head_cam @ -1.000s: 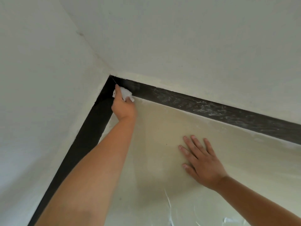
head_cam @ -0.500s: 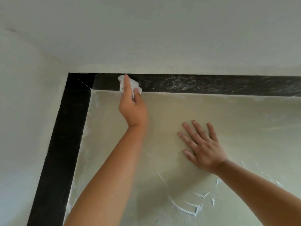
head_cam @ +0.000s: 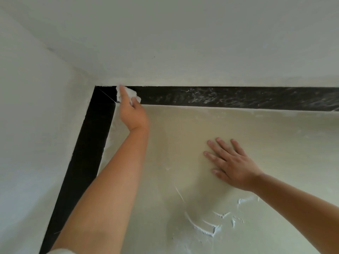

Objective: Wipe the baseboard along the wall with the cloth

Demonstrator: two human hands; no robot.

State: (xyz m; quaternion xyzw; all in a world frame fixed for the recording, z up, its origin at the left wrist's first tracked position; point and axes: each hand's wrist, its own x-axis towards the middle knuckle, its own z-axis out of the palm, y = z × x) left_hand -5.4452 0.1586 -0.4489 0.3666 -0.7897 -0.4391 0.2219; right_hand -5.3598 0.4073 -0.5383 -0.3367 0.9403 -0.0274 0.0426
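Observation:
A black baseboard (head_cam: 229, 97) runs along the foot of the far white wall and turns down the left wall at the corner. Its stretch to the right is streaked with pale dust. My left hand (head_cam: 134, 114) holds a small crumpled white cloth (head_cam: 131, 93) and presses it against the baseboard just right of the corner, index finger stretched over the cloth. My right hand (head_cam: 233, 163) lies flat on the cream floor, fingers spread, holding nothing.
The white far wall (head_cam: 183, 52) and the left wall (head_cam: 36, 125) meet at the corner. The cream floor (head_cam: 275, 143) carries white plaster smears (head_cam: 211, 230) near the bottom. The left stretch of baseboard (head_cam: 86, 153) is plain black.
The view has swung, so the far baseboard now lies level. My left hand with the cloth sits just right of the corner on the baseboard. My right hand stays flat on the floor.

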